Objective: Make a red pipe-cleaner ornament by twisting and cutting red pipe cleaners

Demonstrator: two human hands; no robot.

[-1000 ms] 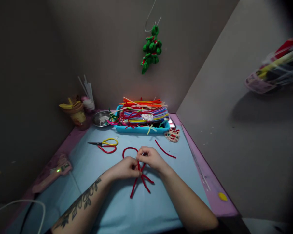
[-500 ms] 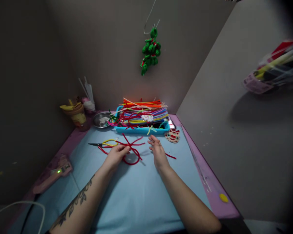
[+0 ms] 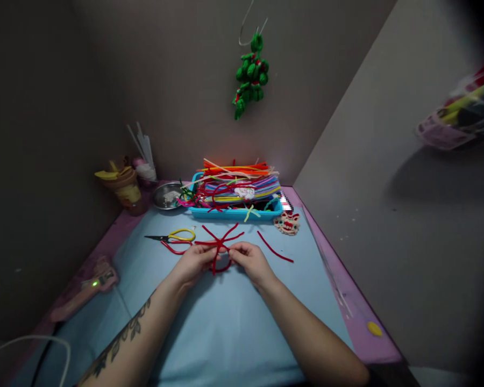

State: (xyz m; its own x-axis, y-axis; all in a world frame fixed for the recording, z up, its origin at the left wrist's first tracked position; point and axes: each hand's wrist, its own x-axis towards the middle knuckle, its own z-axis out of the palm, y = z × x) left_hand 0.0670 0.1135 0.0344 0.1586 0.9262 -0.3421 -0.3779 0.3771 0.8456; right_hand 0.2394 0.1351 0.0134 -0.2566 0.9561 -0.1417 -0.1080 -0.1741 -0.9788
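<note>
Between my two hands is a bundle of red pipe cleaners [image 3: 220, 243], joined at the centre, with several arms fanning outward and one curved into a loop below. My left hand [image 3: 196, 262] pinches it on the left side near the centre. On the right, the thumb and fingers of my right hand [image 3: 250, 259] are closed on the looped part. A loose red pipe cleaner [image 3: 275, 249] lies on the blue sheet just beyond my right hand. Scissors [image 3: 171, 239] with one yellow and one red handle rest behind my left hand.
A blue tray [image 3: 236, 215] piled with coloured pipe cleaners stands at the back, beside a metal bowl [image 3: 155, 199]. A pink glue gun [image 3: 89, 290] with a green light lies left, its cable nearby. A green ornament [image 3: 250, 75] hangs above. A cream-and-red piece [image 3: 287, 223] sits right of the tray.
My right hand has moved left and closed on the red pipe cleaner bundle; before, it was apart and open. The bundle has turned slightly, and the view has shifted a little.
</note>
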